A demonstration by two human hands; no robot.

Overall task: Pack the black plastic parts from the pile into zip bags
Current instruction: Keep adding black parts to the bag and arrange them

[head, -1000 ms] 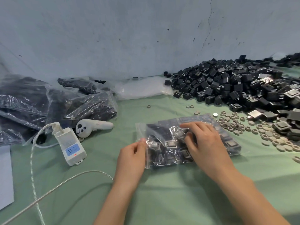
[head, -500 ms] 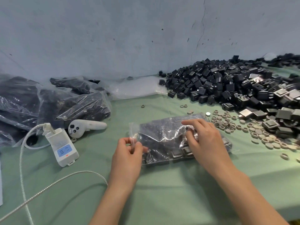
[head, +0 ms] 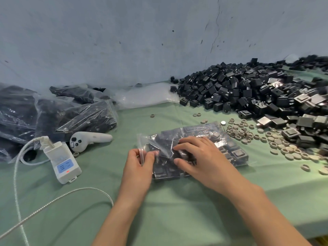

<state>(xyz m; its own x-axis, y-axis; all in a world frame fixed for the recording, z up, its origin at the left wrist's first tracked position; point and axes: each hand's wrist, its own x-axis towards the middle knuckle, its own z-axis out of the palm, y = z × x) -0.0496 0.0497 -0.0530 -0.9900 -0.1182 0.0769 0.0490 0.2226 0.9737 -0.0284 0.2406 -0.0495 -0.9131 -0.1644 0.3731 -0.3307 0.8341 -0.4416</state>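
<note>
The zip bag lies lengthwise left to right, its left end, likely the mouth, pinched by the left hand, the right hand pressing straight-fingered on its middle.

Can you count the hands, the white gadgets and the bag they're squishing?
Hands: 2, the left hand and the right hand
White gadgets: 2, the controller and the plug box
Bags under the hands: 1, the zip bag
Total: 5

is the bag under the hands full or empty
Full: the zip bag lies flat, black parts showing through its clear plastic nearly edge to edge.
</note>
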